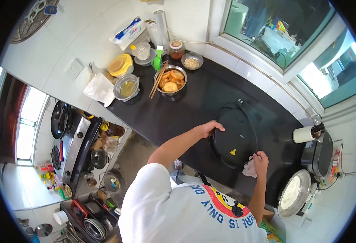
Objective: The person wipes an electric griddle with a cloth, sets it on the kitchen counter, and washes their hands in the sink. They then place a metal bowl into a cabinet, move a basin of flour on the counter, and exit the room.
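A round black appliance (pixel 235 135) with a yellow warning sticker lies on the dark countertop (pixel 194 109). My left hand (pixel 211 128) grips its left rim, fingers closed around the edge. At its lower right edge is my right hand (pixel 261 158), closed on a pale pink cloth (pixel 249 168) that hangs below the fingers. To the upper left stands a metal bowl of browned round food pieces (pixel 171 81), with wooden chopsticks (pixel 158 79) resting across its left side.
Beyond the food are a glass bowl of yellowish liquid (pixel 127 87), a red-filled jar (pixel 176 49) and a small bowl of grains (pixel 192 61). At right stand a paper roll (pixel 303 134), a black appliance (pixel 318 153) and a metal bowl of white powder (pixel 294 193).
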A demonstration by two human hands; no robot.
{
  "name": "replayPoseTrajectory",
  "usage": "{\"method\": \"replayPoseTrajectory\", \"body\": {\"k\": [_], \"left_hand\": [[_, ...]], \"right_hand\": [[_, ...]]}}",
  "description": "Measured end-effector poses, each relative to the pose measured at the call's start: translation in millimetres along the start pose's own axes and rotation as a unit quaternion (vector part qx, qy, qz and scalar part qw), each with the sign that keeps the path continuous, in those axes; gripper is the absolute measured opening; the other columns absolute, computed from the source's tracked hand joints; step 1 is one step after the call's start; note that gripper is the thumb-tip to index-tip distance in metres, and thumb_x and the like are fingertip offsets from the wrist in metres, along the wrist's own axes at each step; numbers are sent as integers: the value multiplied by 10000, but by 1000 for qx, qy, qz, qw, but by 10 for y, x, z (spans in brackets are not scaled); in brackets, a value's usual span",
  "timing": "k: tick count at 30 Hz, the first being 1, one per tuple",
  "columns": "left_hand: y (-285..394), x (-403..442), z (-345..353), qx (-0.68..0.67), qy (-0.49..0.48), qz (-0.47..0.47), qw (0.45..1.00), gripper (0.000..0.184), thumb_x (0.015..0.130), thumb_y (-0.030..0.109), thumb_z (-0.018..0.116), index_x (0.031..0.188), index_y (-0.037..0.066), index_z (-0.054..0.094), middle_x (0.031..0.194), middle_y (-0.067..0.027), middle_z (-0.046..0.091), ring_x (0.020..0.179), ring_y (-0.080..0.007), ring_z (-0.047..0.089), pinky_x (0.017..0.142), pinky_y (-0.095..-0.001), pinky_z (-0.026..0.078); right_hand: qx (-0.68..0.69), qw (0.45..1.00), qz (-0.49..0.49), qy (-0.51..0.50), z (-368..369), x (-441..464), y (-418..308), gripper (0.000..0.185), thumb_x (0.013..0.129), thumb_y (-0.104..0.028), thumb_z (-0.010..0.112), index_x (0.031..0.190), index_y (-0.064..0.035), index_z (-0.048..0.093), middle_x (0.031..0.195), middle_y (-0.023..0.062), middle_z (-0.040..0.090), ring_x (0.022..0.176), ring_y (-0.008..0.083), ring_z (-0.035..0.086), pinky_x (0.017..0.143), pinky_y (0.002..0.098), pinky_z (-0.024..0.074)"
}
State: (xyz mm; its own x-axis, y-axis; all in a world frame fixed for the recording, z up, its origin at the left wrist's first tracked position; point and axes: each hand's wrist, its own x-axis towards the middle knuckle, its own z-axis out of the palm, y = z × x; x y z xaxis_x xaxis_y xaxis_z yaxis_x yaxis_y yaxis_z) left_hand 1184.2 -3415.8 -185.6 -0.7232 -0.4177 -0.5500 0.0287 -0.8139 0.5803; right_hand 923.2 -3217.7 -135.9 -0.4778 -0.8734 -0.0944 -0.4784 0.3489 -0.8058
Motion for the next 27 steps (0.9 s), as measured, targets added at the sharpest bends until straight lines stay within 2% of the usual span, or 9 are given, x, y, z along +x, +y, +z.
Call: {"method": "replayPoseTrajectory", "body": {"k": [5,7,10,14,16,19,23,26,27], "left_hand": [[135,-13,84,6,14,-73,997,463,650,101,672,1092,-9,590,1121,-125,589,1086,-251,526,972,-394,373],[165,-30,118,2,13,-85,996,442,645,86,670,1072,-3,599,1120,-122,587,1090,-248,523,963,-398,383],[188,-55,207,18,60,-73,995,499,659,81,674,1130,-23,546,1174,-140,553,1110,-268,515,956,-407,396],[75,56,247,114,215,-20,970,639,672,112,686,1234,-52,429,1245,-193,484,1142,-313,494,952,-416,401],[107,-16,328,175,247,-5,953,694,668,128,686,1254,-85,381,1255,-233,460,1122,-339,509,932,-420,419],[155,-100,378,144,254,0,956,684,664,137,689,1246,-91,411,1274,-240,454,1149,-336,490,926,-416,422],[224,-257,512,208,264,5,942,656,665,181,691,1214,-97,462,1266,-239,476,1157,-338,492,921,-395,426],[183,-247,521,272,288,17,918,642,662,204,684,1192,-99,485,1245,-238,499,1148,-331,506,919,-371,430],[153,-238,478,291,283,28,914,645,662,211,680,1193,-99,485,1242,-239,502,1148,-328,508,920,-366,431]], "right_hand": [[-34,999,-10,1,-19,51,43,122,791,-77,633,769,-6,536,654,10,501,652,86,470,609,256,412],[-32,999,-11,8,-22,64,73,130,775,-92,645,785,-5,550,655,61,538,645,123,510,630,284,437],[-27,999,-22,9,-20,87,110,144,765,-107,656,793,-6,558,657,88,561,639,144,531,643,304,452],[-8,999,-31,11,22,128,192,156,764,-125,664,782,-5,566,661,89,570,637,146,534,645,312,454],[-21,999,-29,3,7,90,46,128,783,-102,650,768,-12,561,659,42,548,644,110,499,623,280,431],[-12,1000,-16,-9,-2,77,53,142,795,-115,657,754,-14,566,663,10,546,645,86,483,610,253,416],[79,995,4,-55,-117,0,157,184,798,-153,685,751,-10,579,675,-8,552,652,74,490,613,235,413],[108,992,54,-39,-453,-104,159,191,798,-155,698,754,-7,586,680,-15,552,663,68,498,617,231,416],[96,995,10,1,-572,-44,466,149,785,-113,691,832,-8,596,753,7,574,698,90,517,642,243,433]]}}
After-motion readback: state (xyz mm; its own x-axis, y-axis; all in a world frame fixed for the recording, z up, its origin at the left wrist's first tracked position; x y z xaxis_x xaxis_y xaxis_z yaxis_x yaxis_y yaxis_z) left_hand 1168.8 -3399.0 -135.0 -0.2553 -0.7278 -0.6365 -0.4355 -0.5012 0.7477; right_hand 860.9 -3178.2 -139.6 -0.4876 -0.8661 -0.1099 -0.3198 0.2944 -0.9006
